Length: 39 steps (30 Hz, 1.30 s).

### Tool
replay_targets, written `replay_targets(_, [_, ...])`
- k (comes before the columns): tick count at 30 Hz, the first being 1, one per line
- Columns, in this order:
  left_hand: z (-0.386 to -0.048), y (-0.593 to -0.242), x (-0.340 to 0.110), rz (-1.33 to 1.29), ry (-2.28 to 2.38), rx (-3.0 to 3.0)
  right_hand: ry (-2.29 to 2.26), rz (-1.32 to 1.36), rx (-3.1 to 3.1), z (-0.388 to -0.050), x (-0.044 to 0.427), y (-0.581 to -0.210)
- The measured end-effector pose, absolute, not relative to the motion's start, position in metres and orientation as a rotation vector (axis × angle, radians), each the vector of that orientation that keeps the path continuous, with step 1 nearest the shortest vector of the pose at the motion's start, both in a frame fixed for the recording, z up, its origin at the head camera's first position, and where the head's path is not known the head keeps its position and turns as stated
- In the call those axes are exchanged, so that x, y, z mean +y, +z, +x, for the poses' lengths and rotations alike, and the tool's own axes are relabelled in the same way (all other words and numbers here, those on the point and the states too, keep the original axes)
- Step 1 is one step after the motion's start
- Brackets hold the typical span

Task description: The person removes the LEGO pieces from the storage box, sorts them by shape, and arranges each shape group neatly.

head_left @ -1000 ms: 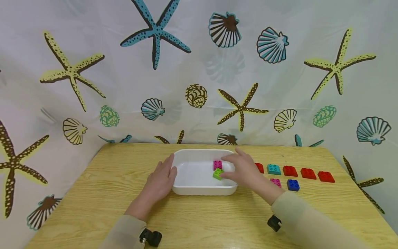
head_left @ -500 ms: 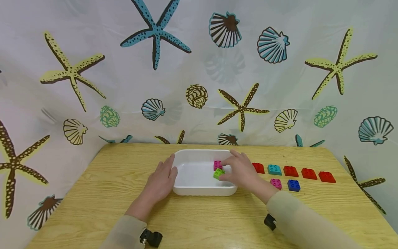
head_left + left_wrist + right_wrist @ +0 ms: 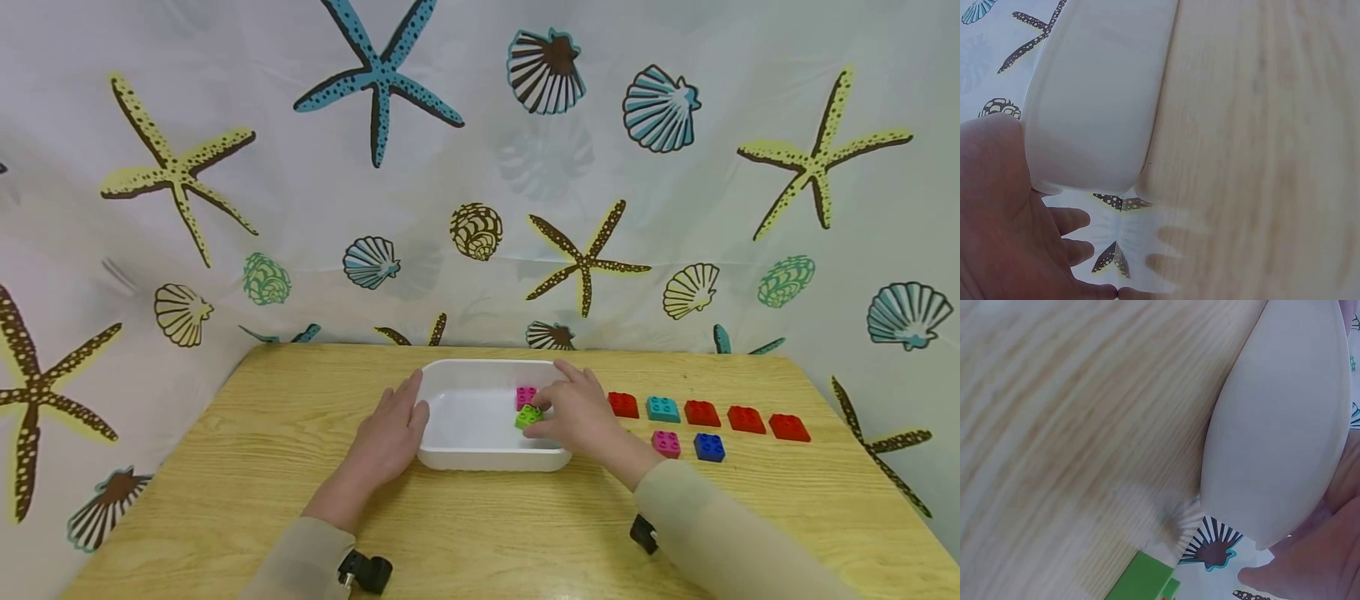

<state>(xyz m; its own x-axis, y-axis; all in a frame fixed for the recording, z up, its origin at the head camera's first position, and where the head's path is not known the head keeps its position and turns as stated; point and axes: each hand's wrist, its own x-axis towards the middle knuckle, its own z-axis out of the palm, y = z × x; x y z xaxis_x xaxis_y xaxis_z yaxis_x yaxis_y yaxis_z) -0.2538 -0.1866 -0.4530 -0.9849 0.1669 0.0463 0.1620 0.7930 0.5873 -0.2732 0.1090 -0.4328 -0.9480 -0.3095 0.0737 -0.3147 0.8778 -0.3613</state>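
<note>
A white tray (image 3: 491, 459) stands on the wooden table. Inside it, near the right end, a lime-green toy brick (image 3: 528, 417) lies tilted just in front of a magenta brick (image 3: 525, 397). My right hand (image 3: 581, 417) reaches over the right rim and pinches the green brick between thumb and index finger. At the opposite end, my left hand (image 3: 392, 433) rests against the tray's left wall with its fingers extended. The left wrist view shows the tray's outer wall (image 3: 1097, 94) beside that hand. In the right wrist view the tray wall hides the right fingertips.
Right of the tray, red bricks (image 3: 702, 412) and a turquoise brick (image 3: 663, 408) form a row. Nearer are a pink brick (image 3: 666, 443) and a blue brick (image 3: 709, 447). A green block (image 3: 1141, 578) shows low in the right wrist view. A patterned curtain (image 3: 465, 300) hangs behind.
My right hand has moved slightly left and lower into the tray, and its thumb and index finger have closed in on the green brick. The left hand stays in place.
</note>
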Motion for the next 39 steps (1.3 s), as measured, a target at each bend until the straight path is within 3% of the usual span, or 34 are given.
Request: replay_targets(39, [-0.2553, -0.455, -0.1876, 0.274, 0.966, 2.968, 0.484, 0.425, -3.013, -0.2738, 0.0998, -0.4362])
